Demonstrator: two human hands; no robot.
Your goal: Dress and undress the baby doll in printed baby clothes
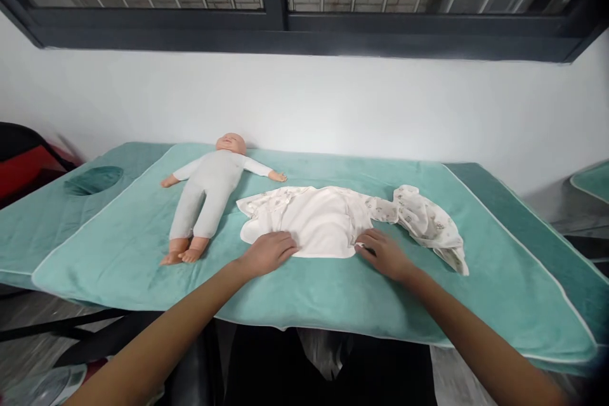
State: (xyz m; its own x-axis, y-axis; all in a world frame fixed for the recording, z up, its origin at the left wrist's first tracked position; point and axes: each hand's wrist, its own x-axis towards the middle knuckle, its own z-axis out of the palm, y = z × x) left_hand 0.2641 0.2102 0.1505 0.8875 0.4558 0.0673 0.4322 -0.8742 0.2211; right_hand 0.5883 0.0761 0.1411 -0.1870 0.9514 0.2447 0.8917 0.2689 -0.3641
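A white baby shirt [321, 222] with small-patterned sleeves lies spread on the green mat, its hem towards me. My left hand [269, 252] has its fingers closed at the lower left of the hem. The lower right corner of the hem is pinched in my right hand [380, 254]. A small dark thing [368, 250] shows by the right fingers; I cannot make out what it is. To the left, a baby doll [212, 174] in a pale bodysuit lies on its back, arms spread. A crumpled patterned cloth [428, 222] lies against the shirt's right sleeve.
The green mat [404, 311] covers a massage bed with a face hole [94, 181] at its left end. Behind it are a white wall [333, 108] and a dark-framed window. A red and black object [28, 165] stands at the left. A bottle [52, 387] shows low left.
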